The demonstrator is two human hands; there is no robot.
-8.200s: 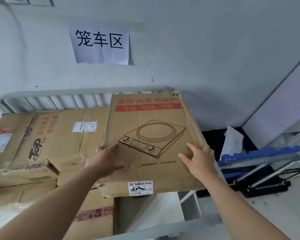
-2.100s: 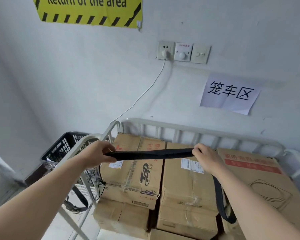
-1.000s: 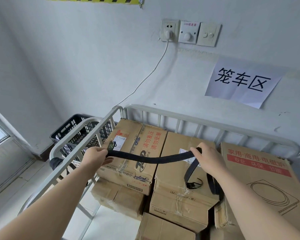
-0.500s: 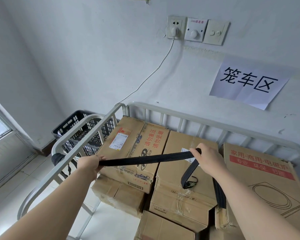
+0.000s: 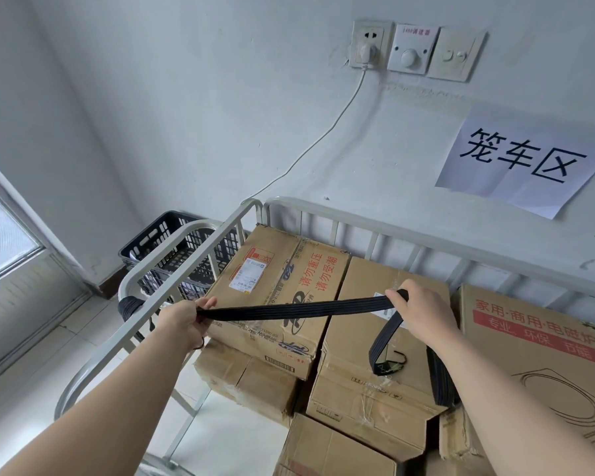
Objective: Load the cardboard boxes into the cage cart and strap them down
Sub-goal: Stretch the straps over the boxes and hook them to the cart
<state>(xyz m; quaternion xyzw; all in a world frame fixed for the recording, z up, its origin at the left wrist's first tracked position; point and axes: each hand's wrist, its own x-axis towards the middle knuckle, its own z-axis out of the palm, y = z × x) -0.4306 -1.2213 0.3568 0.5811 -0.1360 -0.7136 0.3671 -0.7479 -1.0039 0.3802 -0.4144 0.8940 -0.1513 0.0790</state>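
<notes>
Head view: left hand (image 5: pixel 182 321) and right hand (image 5: pixel 418 312) each pinch the black elastic strap (image 5: pixel 289 309) taut above the cardboard boxes (image 5: pixel 375 338) — soft, stretchy, likely best gripped near its hook (image 5: pixel 397 357).

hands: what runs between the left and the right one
Head view: the black strap spans from the left hand to the right hand, above the cardboard boxes.

Both bare forearms reached fwd, well apart. L hand (image 5: pixel 182 322) was fisted, thumb on top, pinching a flat black ribbed elastic strap (image 5: pixel 289 309). R hand (image 5: pixel 423 314) sat slightly higher, knuckles up, fingers curled over same strap.
</notes>
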